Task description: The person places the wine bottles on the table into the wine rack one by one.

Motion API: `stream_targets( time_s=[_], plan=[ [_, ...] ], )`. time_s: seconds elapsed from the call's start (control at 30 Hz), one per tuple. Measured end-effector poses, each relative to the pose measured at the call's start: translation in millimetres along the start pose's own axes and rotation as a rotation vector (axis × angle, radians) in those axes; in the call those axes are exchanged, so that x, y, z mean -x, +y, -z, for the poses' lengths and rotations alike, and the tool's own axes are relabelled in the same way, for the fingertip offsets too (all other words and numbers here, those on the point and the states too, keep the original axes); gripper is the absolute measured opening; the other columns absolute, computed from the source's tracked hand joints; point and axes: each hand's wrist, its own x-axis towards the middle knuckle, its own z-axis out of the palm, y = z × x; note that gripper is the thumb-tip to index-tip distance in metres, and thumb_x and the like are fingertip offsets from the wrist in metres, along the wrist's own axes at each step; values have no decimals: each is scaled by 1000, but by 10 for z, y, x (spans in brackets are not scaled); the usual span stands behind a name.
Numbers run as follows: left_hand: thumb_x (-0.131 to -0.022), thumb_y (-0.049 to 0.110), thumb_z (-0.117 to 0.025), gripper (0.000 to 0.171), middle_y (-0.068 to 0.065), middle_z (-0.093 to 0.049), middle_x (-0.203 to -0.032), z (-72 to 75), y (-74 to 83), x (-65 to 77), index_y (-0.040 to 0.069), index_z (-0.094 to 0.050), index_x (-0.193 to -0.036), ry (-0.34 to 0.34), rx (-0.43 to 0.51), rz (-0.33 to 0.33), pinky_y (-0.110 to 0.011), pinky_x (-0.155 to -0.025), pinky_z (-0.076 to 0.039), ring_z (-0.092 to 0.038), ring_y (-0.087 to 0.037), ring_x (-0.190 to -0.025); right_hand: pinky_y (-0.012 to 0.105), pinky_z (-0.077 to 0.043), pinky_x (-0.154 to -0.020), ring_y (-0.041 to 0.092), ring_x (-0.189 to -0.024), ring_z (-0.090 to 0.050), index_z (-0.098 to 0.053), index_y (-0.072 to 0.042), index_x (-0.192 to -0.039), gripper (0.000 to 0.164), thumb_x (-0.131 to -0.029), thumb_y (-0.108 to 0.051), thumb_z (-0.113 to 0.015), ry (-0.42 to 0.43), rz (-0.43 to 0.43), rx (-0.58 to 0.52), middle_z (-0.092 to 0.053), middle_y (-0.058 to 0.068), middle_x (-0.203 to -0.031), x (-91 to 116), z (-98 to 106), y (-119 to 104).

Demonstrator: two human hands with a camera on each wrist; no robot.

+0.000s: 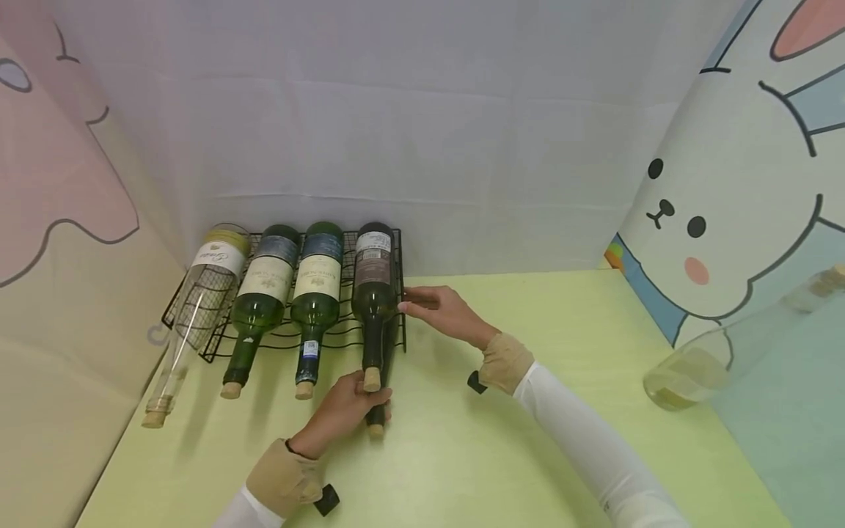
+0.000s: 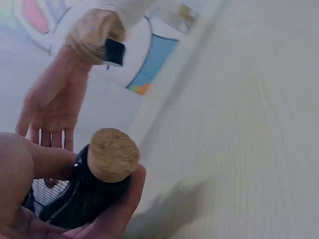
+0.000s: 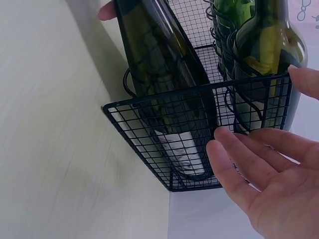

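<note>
My left hand (image 1: 343,407) grips the neck of a dark, corked wine bottle (image 1: 376,416) low in the black wire rack (image 1: 404,334). Its cork (image 2: 113,155) pokes out between thumb and fingers in the left wrist view. The right wrist view shows this bottle's body (image 3: 154,59) lying inside the rack behind the mesh side, label end deepest. Above it, another dark bottle (image 1: 373,297) lies on the upper tier. My right hand (image 1: 449,312) is at the rack's right side, fingers extended along the mesh (image 3: 149,107), thumb near the top rim.
Two green bottles (image 1: 264,282) (image 1: 317,282) and a clear bottle (image 1: 198,315) lie on the rack's upper tier, corks toward me. A transparent corked bottle (image 1: 689,378) is at the right. White cloth (image 1: 449,147) hangs behind the pale table (image 1: 528,455).
</note>
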Motion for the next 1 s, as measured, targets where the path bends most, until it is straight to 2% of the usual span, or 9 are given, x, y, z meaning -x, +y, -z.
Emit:
stream_targets(
  time_s=[0.13, 0.23, 0.3, 0.4, 0.5, 0.6, 0.73, 0.87, 1.0],
  plan=[
    [-103, 26, -55, 48, -17, -64, -106, 15, -23, -3, -14, -48, -129, -167, 323, 47, -36, -89, -49, -68, -24, -93, 31, -45, -96, 17, -121, -57, -45, -5, -149, 69, -98, -50, -57, -2, 1, 4, -52, 3, -142, 0, 4, -15],
    [-103, 20, -50, 50, -20, -63, -111, 4, -19, -9, -19, -41, -133, -208, 406, 61, -38, -90, -49, -68, -24, -98, 30, -45, -96, 16, -121, -58, -45, -5, -149, 69, -98, -50, -57, -3, 1, 9, -52, 3, -142, -3, 2, -15],
    [-104, 22, -50, 50, -19, -64, -110, -14, -11, -17, -16, -41, -134, -180, 347, 63, -38, -91, -49, -67, -26, -100, 31, -45, -96, 17, -121, -57, -45, -6, -149, 69, -98, -50, -57, -1, 0, 13, -52, 3, -142, 0, 3, -16],
    [-100, 37, -59, 63, -18, -64, -112, -49, 19, -8, -11, -43, -136, -39, 50, 49, -39, -85, -50, -65, -28, -101, 31, -45, -96, 17, -121, -57, -46, -7, -149, 68, -98, -51, -57, 6, -5, 15, -52, 2, -142, 6, 4, -19],
    [-90, 52, -67, 82, -19, -62, -112, -89, 79, 34, -9, -40, -138, 97, -244, 67, -38, -75, -50, -64, -28, -98, 32, -45, -96, 16, -121, -57, -46, -8, -149, 68, -98, -52, -56, 6, -11, 7, -52, 2, -142, 8, -4, -15],
    [-87, 53, -71, 90, -22, -61, -111, -117, 127, 67, -14, -37, -138, 160, -347, 66, -36, -67, -50, -64, -26, -92, 32, -46, -95, 16, -119, -58, -46, -8, -149, 69, -98, -53, -56, 3, -11, 4, -51, 1, -143, 4, -13, 2],
    [-89, 46, -71, 80, -14, -63, -98, -106, 118, 63, -14, -41, -133, 178, -303, 17, -32, -61, -48, -63, -20, -80, 33, -46, -94, 16, -118, -59, -47, -11, -149, 67, -97, -53, -57, 16, -9, 10, -50, 0, -143, 3, -18, 23],
    [-94, 41, -66, 65, -5, -66, -82, -59, 50, 21, -9, -44, -129, 124, -150, -22, -33, -65, -48, -64, -16, -71, 33, -46, -94, 15, -117, -60, -49, -12, -148, 65, -98, -53, -56, 21, -14, 6, -51, -1, -143, 0, -16, 22],
    [-100, 34, -60, 46, -6, -68, -84, -38, 4, -26, -4, -51, -123, 34, 22, -27, -34, -78, -49, -67, -19, -76, 34, -46, -94, 15, -117, -60, -49, -12, -148, 66, -97, -53, -57, 15, -24, -7, -51, -2, -143, -3, -19, 17]
  ],
)
